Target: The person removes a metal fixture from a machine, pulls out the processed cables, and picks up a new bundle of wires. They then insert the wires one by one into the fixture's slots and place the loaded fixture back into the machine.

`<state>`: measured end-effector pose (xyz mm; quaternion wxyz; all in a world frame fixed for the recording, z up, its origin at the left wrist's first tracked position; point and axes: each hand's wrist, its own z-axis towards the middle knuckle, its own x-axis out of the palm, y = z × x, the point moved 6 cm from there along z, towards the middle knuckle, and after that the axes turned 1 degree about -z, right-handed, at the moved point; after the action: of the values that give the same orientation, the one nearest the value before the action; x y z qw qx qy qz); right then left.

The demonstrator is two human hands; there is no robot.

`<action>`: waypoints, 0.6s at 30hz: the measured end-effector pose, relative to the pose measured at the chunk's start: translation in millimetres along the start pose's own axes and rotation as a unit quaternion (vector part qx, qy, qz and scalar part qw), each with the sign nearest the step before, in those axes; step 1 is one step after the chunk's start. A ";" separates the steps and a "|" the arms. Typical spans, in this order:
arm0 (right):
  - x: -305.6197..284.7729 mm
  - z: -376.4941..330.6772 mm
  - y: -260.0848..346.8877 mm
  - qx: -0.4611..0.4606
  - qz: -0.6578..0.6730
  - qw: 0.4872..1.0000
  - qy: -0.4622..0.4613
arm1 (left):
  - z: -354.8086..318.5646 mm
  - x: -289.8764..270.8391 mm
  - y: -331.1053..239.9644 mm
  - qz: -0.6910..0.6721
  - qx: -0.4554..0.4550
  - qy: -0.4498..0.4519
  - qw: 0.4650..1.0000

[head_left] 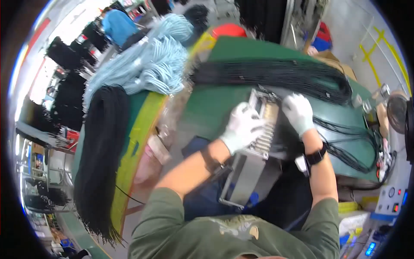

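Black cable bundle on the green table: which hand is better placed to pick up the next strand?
Probably the right hand: it rests at the metal fixture's far edge, right beside the black cable bundle. The left hand lies flat on the fixture, farther from the cables.

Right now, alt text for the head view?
Two white-gloved hands, left hand and right hand, rest on a grey metal fixture at the edge of a green table. Black cable bundles lie across it; light blue cables are heaped to the left.

Both gloved hands, left (242,125) and right (298,113), rest on grey metal fixture (258,129); black cable bundle (276,75) behind.
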<state>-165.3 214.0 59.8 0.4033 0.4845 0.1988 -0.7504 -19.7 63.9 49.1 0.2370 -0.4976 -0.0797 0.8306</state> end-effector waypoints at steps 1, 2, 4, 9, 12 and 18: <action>-3.6 -3.2 0.1 0.000 0.019 0.999 -0.030 | -2.2 5.2 2.3 -0.017 -0.014 0.010 1.000; -8.8 -9.1 -2.4 0.004 0.034 0.998 -0.057 | -1.4 12.3 2.9 -0.039 -0.025 0.021 0.999; -15.4 -12.4 -0.1 0.023 0.022 0.998 -0.060 | -4.6 14.5 2.2 -0.043 -0.033 0.013 0.998; -16.5 -13.3 -6.8 0.048 0.037 0.996 -0.062 | -4.9 3.2 -1.1 -0.037 -0.014 -0.012 0.999; -31.4 -9.2 -5.8 0.044 0.060 0.994 -0.078 | 4.7 -2.8 12.5 -0.094 -0.103 -0.024 0.990; -44.9 -14.4 37.9 -0.038 0.205 0.977 -0.030 | 5.1 -16.7 27.4 -0.197 -0.149 -0.140 0.959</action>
<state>-117.7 219.9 96.6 0.5726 0.4765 0.1107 -0.6579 -26.2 32.5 54.6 0.3057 -0.3804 -0.3311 0.8076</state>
